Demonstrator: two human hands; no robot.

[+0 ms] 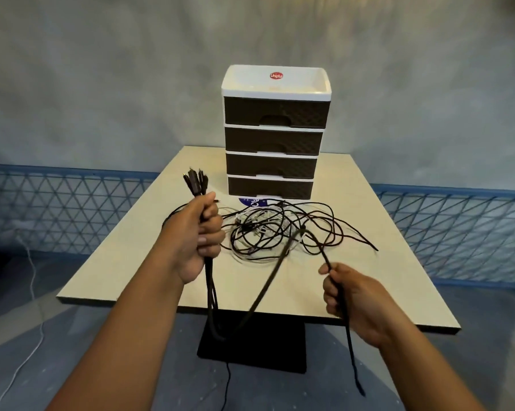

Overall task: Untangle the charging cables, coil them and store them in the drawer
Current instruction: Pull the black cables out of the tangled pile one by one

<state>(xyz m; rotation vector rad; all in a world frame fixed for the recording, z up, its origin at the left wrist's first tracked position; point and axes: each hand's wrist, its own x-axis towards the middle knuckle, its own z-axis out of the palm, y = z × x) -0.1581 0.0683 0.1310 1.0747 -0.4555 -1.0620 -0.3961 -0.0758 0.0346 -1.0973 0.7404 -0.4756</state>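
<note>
Grey mottled wall (102, 84); blue lattice fence (458, 226) along base; grey floor (131, 366); beige table (369, 232), black pedestal base (265, 351).

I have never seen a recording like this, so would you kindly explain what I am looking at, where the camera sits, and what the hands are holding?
There is no machine here: a person works with two bare hands, and the single picture comes from a camera worn on their head, looking forward and down. The left hand grips a bundle of dark cables with the plugs sticking up. The right hand holds another stretch of dark cable, whose end hangs below the table edge. On the pale table lies a tangled heap of cables, and behind it stands a four-drawer unit with all its drawers closed.
</note>
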